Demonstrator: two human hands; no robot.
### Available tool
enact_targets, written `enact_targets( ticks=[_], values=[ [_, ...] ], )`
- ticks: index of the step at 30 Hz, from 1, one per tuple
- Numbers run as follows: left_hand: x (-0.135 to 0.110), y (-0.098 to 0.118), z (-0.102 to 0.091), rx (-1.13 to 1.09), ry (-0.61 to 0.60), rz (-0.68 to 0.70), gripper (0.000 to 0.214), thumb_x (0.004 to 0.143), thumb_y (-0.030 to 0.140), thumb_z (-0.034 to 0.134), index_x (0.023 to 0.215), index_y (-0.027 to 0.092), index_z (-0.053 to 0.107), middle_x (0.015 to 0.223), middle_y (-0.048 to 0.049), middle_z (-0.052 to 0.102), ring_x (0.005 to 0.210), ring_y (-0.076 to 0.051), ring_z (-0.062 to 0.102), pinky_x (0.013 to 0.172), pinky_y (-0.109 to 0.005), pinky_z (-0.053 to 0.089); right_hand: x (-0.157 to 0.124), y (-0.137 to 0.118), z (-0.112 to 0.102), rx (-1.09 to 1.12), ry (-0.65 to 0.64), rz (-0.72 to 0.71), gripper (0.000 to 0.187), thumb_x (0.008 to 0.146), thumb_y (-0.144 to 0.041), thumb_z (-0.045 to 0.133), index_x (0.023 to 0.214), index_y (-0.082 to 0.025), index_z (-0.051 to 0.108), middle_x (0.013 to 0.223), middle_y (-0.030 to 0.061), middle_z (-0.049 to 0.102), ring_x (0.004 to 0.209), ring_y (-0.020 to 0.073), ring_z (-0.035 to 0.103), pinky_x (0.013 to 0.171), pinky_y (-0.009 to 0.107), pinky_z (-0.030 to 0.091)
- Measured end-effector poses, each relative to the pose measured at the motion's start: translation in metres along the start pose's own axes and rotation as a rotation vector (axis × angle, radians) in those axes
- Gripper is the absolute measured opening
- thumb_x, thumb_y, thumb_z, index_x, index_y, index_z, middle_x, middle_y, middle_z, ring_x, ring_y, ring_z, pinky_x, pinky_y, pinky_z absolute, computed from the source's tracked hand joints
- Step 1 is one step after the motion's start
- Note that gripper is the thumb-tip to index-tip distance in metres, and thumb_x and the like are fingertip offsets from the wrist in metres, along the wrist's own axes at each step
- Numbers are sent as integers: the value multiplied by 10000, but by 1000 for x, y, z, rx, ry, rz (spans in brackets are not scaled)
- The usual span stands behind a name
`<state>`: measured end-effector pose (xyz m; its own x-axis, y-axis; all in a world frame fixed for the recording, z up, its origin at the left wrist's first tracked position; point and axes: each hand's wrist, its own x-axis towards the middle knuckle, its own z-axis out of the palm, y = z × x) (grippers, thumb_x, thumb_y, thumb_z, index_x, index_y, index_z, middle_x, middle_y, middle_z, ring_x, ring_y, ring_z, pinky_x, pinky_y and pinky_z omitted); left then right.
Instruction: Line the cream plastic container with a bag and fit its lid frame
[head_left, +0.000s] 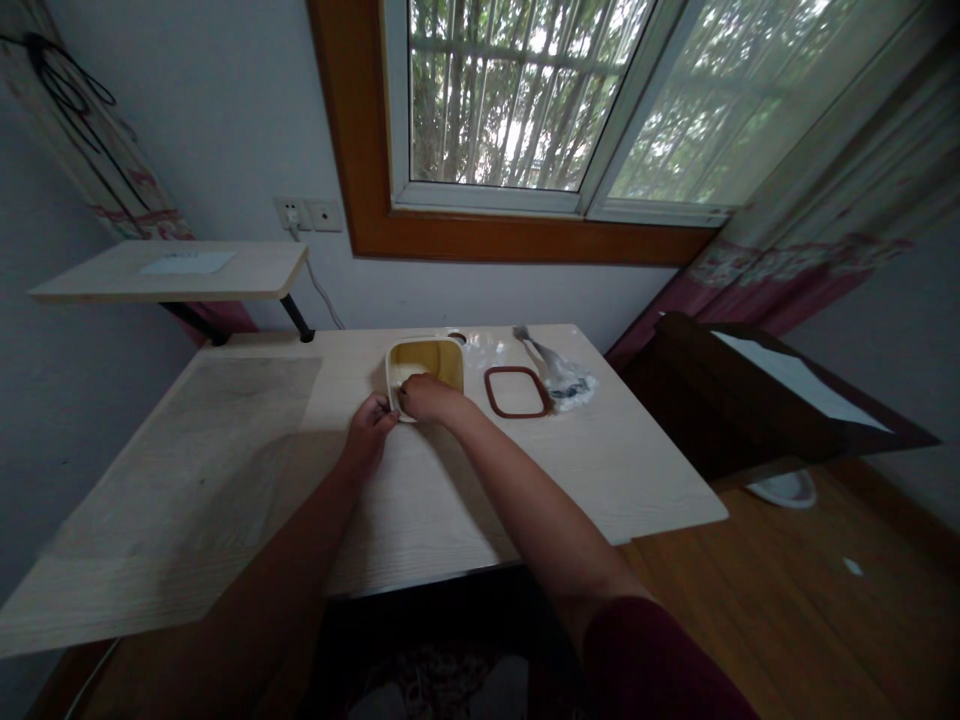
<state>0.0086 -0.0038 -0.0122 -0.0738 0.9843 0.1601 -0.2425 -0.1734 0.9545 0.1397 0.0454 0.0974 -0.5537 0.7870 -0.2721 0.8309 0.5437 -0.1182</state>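
Note:
A square box (437,365) with a pale rim and a yellowish inside sits near the back of the table. My left hand (371,425) grips its near left corner, thumb and fingers closed on the rim. Inside the box is my right hand (424,397), its fingers curled down by the left wall; whatever they hold is hidden. To the right of the box lies a rounded square frame with a reddish-brown border (517,370), perhaps a lid. Beside that rests a crumpled clear plastic bag (571,388), its contents unclear.
The pale wooden table (600,470) stands against the wall under a window. At its back left, a raised shelf (172,285) on black legs carries a white sheet. A clear mat (225,450) covers the left side. Dark furniture (750,410) stands to the right.

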Motion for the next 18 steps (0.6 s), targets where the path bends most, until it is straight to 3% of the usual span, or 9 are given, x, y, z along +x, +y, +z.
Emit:
enact_targets(
  ticks=[7, 13, 18],
  values=[
    [-3, 3, 8, -36, 4, -23, 257, 708, 314, 766, 760, 189, 548, 693, 33, 574, 685, -125, 534, 692, -256, 412, 18, 7, 4, -14, -44, 101, 376, 991, -264, 514, 1205, -30, 715, 1197, 238, 694, 1098, 281, 691, 938, 288, 517],
    [-6, 5, 12, -40, -3, -15, 223, 731, 290, 766, 779, 187, 575, 708, 34, 571, 706, -120, 533, 707, -254, 404, 20, 9, 8, -57, -2, 194, 359, 959, -246, 543, 1175, -27, 729, 1237, 270, 664, 1238, 352, 604, 1096, 468, 422],
    [-6, 2, 12, -15, -12, -18, 221, 735, 306, 761, 791, 188, 582, 719, 28, 579, 704, -125, 530, 691, -256, 393, 18, 9, 12, -31, 10, 276, 368, 962, -216, 499, 1195, -43, 727, 1229, 274, 666, 1170, 340, 649, 978, 445, 524]
  ],
)
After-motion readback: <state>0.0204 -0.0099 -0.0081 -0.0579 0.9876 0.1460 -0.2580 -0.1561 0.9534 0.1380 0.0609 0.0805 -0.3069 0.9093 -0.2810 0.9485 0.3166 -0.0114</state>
